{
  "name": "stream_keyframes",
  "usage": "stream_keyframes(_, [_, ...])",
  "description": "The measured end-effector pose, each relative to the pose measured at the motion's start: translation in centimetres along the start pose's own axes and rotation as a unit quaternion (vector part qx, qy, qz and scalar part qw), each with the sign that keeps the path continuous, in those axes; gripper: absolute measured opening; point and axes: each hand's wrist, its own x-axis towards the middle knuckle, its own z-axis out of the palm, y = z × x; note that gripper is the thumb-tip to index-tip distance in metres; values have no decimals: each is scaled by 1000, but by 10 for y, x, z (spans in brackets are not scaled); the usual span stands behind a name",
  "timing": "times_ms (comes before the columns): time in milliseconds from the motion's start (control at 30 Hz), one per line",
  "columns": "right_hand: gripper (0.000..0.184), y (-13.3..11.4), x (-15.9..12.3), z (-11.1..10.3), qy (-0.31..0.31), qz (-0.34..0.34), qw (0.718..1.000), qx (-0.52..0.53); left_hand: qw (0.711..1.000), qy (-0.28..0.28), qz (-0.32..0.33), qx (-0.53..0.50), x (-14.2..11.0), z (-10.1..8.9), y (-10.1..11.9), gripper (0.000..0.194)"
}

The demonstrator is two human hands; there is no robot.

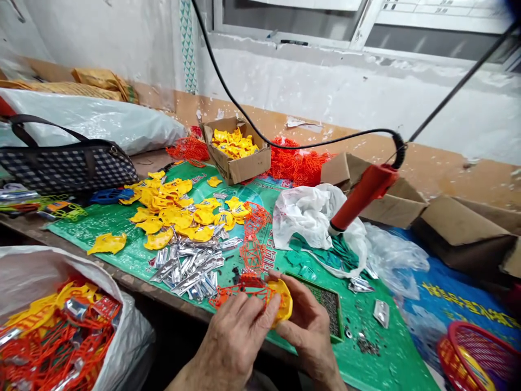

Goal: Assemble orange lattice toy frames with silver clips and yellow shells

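Observation:
Close to the table's front edge, a curved yellow plastic piece (286, 300) is gripped between both hands. My left hand (234, 336) is closed, its fingers pressing the piece's left side. Around its far edge wraps my right hand (307, 317), thumb below and fingers behind. An orange openwork plastic frame (228, 295) shows at my left fingertips; whether it is joined to the yellow piece I cannot tell. Shiny metal strips (195, 269) lie in a heap beyond my left hand, with a pile of yellow pieces (166, 203) behind. More orange frames (254, 236) form a row beyond.
A red electric screwdriver (362, 198) hangs from a black cable, above a white plastic bag (307, 209). Right of my hands is a green tray (340, 326) of small dark screws. A white sack (134, 336) of orange and yellow assemblies stands at left. Cardboard boxes (252, 165) line the back.

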Motion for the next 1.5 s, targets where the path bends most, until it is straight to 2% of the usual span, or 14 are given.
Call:
stream_keyframes(200, [61,-2,-6,-9,-24,0,1000,-2,999,-42,-15,-24,-2,-2,5,46])
stream_keyframes(367, [63,1,-8,-9,-8,17,1000,10,999,-34,-14,-17,-3,5,6,45])
stream_keyframes(467, [63,0,-8,-6,-5,23,1000,6,1000,-4,0,-7,-3,10,4,43])
stream_keyframes(633, [62,-1,-7,-5,-6,19,1000,-1,1000,4,11,-23,0,8,1,41])
stream_keyframes(767, [63,1,-8,-5,1,22,1000,1,997,-5,5,-80,2,2,2,44])
stream_keyframes(967, [58,-2,-8,-2,-14,26,999,-20,976,-48,-46,-209,2,-4,8,70])
stream_keyframes(1100, [55,-4,-3,2,-37,8,997,-72,944,-52,-110,-307,6,-9,9,54])
stream_keyframes(1167, [49,-7,2,4,-47,-4,991,-126,913,-69,-165,-367,10,-13,9,38])
stream_keyframes(1233, [39,-11,7,4,-72,-17,981,-179,860,-94,-244,-439,13,-17,8,23])
stream_keyframes(1267, [37,-13,9,4,-91,-19,976,-195,818,-107,-290,-485,14,-19,7,20])
stream_keyframes(1300, [36,-14,11,4,-109,-16,972,-207,763,-118,-336,-540,15,-19,7,18])
stream_keyframes(1400, [36,-14,14,2,-125,20,964,-232,565,-128,-443,-684,10,-12,5,20])
stream_keyframes(1433, [36,-12,14,2,-116,33,962,-245,516,-120,-463,-711,7,-7,4,22])
stream_keyframes(1500, [35,-7,13,1,-89,61,957,-268,463,-85,-487,-736,1,4,2,23])
